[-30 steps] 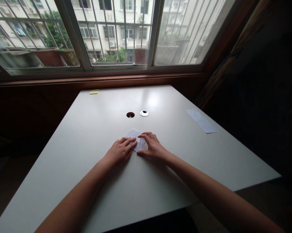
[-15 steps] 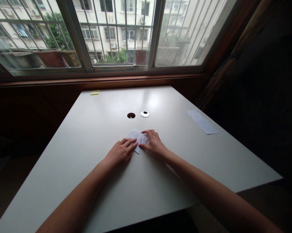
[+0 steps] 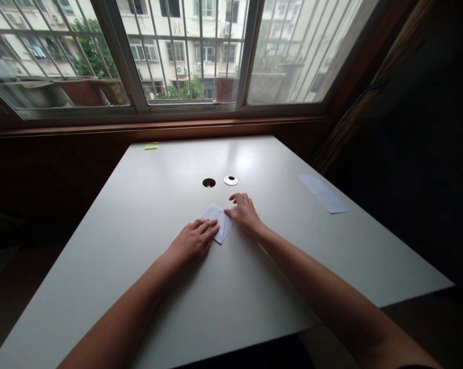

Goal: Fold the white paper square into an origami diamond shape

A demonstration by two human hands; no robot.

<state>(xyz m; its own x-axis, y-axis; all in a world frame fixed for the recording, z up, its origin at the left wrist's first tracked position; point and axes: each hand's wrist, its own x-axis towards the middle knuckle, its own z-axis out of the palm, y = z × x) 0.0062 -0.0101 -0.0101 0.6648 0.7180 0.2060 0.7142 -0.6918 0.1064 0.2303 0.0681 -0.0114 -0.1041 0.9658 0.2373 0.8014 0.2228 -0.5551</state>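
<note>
A small folded white paper lies on the white table, its pointed corner towards me and crease lines running across it. My left hand rests flat over its left side, fingers stretched out and pressing it down. On the far right side of the paper is my right hand; its thumb touches the paper's edge or hovers just over it. The other fingers of that hand are raised and curved, apart from the thumb. Part of the paper's left side is hidden under my left fingers.
Beyond the paper, the table has a round cable hole with a silver ring-shaped cover beside it. A white paper strip lies near the right edge, and a yellow sticky note at the far left corner.
My right hand has shifted up and away, its fingers lifting off the paper. The paper's right flap now lies flatter and shows more. My left hand stays in place.
</note>
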